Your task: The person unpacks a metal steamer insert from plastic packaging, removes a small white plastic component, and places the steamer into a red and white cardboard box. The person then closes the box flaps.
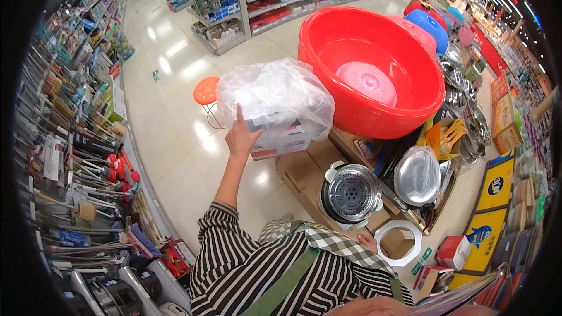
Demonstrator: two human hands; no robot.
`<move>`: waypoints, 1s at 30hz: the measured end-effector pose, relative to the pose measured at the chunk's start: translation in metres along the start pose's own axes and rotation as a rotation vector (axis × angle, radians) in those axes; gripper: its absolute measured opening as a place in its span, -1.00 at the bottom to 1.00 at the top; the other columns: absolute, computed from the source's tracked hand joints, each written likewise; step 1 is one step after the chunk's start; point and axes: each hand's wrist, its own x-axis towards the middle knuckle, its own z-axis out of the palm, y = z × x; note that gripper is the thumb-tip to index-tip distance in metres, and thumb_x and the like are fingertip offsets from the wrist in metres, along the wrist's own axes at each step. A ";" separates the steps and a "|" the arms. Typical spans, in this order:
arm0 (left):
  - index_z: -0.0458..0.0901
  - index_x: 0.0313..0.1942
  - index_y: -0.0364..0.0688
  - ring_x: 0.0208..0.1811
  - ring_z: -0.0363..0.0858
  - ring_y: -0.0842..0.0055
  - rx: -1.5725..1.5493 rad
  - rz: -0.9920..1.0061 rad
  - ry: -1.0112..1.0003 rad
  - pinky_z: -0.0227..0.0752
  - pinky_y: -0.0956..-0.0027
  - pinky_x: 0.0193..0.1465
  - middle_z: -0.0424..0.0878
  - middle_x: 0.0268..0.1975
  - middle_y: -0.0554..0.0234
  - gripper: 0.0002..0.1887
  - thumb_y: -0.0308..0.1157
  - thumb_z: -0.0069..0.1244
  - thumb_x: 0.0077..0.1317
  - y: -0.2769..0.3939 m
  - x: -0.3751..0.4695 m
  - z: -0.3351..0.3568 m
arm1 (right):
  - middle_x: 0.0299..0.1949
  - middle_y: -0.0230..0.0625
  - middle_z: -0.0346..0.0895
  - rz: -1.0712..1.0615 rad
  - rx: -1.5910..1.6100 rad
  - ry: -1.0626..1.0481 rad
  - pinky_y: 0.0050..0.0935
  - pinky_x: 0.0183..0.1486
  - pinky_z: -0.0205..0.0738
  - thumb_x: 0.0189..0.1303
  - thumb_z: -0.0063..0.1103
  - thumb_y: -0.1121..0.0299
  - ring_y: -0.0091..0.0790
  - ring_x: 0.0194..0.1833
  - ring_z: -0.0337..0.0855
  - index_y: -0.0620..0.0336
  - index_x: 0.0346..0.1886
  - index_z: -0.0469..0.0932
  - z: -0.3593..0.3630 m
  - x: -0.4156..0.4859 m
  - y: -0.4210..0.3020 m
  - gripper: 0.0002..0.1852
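Observation:
My left hand (242, 138) reaches forward to a printed carton (285, 142) draped in a clear plastic bag (276, 87). The index finger is extended against the bag and the thumb is spread; the other fingers are partly hidden. Only part of my right hand (368, 242) shows, low beside a white octagonal frame (398, 223), and its grip is hidden by the checked cloth of my apron. Between the hands, a round pot with a perforated metal steamer tray (351, 194) sits on brown cardboard (307, 164).
A large red plastic tub (373, 116) holds a pink round piece (369, 79). Plastic-wrapped metal ware (418, 175) lies at the right. An orange-topped stool (206, 91) stands on the floor beyond the carton. Racks of brushes and utensils (88, 171) line the left.

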 end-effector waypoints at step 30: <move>0.36 -0.45 -0.23 -0.56 0.42 0.05 -0.801 0.213 0.645 0.22 0.17 -0.56 0.40 -0.62 -0.07 -0.86 -0.39 -0.19 0.26 0.140 0.179 -0.003 | -0.51 -0.38 0.54 0.138 -0.066 -0.019 -0.54 -0.32 0.36 0.11 0.12 0.06 -0.56 -0.42 0.47 0.31 -0.29 0.58 0.019 0.021 0.010 -0.59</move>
